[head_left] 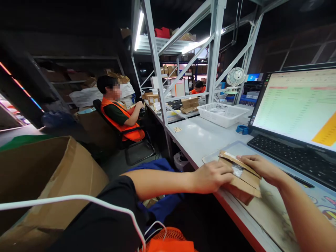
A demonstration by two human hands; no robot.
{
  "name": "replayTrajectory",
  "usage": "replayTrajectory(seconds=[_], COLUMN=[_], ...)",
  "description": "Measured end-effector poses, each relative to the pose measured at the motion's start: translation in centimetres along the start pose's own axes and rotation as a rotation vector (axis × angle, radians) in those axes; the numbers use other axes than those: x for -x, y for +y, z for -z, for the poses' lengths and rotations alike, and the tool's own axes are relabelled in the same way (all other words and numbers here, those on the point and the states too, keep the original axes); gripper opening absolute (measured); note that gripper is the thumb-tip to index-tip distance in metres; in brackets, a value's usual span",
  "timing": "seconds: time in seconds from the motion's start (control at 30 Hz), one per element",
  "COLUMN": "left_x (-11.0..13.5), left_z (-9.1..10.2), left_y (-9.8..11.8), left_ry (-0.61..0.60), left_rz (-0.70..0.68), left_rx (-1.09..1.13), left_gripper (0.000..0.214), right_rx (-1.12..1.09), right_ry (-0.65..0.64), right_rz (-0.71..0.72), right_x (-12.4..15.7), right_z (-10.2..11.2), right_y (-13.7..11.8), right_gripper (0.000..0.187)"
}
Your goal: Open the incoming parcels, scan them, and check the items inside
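A small brown cardboard box [244, 180] is held over the front edge of the desk, its flaps parted along the top. Something in clear, shiny plastic [237, 170] shows in the gap; what it contains I cannot make out. My left hand [213, 176] grips the near left side of the box with fingers curled in. On the far side, my right hand [258, 167] is closed on the box's upper edge, its thumb hidden.
A keyboard [286, 157] and monitor [296, 108] stand at the right. Farther back are a white plastic basket [223, 117], a blue tape roll [242, 130] and a small fan [235, 77]. A large open carton [86, 168] is at my left; a seated co-worker [122, 119] sits beyond.
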State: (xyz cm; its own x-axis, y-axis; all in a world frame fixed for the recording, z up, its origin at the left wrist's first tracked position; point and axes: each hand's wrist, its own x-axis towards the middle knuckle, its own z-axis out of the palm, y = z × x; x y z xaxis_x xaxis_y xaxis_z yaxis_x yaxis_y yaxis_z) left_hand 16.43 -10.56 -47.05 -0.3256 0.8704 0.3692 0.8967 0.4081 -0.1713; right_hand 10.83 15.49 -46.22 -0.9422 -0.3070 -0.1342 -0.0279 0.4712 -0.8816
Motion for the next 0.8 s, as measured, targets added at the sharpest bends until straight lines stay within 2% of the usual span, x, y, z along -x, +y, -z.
replayTrajectory(seconds=[0.1, 0.2, 0.33, 0.47, 0.57, 0.63, 0.73, 0.8], left_x=[1.9, 2.4, 2.2, 2.1, 2.1, 2.2, 2.2, 2.1], left_z=[-2.0, -3.1, -3.4, -3.1, -3.1, -3.3, -3.4, -3.1], left_y=[0.8, 1.1, 1.2, 1.4, 1.5, 1.5, 1.5, 1.5], left_ry=[0.078, 0.089, 0.109, 0.085, 0.087, 0.099, 0.149, 0.175], left_rz=[0.025, 0.053, 0.055, 0.086, 0.088, 0.084, 0.072, 0.070], left_rx=[-0.054, -0.083, -0.066, -0.035, -0.013, -0.004, 0.030, 0.086], left_gripper=[0.029, 0.031, 0.034, 0.034, 0.036, 0.036, 0.035, 0.034], right_rx=[0.151, 0.329, 0.525, 0.590, 0.437, 0.182, -0.239, -0.354], right_ry=[0.081, 0.174, 0.194, 0.254, 0.311, 0.306, 0.192, 0.129], right_rz=[0.055, 0.169, 0.240, 0.284, 0.210, 0.114, -0.074, -0.137], right_x=[0.3, 1.0, 2.0, 1.9, 1.1, 0.4, -0.6, -1.0], right_z=[0.2, 0.2, -0.5, 0.0, 1.1, 1.4, 0.9, 0.4], right_y=[-0.7, -1.5, -2.1, -1.9, -0.9, 0.3, 2.2, 2.9], right_gripper=[0.064, 0.064, 0.068, 0.050, 0.051, 0.052, 0.049, 0.047])
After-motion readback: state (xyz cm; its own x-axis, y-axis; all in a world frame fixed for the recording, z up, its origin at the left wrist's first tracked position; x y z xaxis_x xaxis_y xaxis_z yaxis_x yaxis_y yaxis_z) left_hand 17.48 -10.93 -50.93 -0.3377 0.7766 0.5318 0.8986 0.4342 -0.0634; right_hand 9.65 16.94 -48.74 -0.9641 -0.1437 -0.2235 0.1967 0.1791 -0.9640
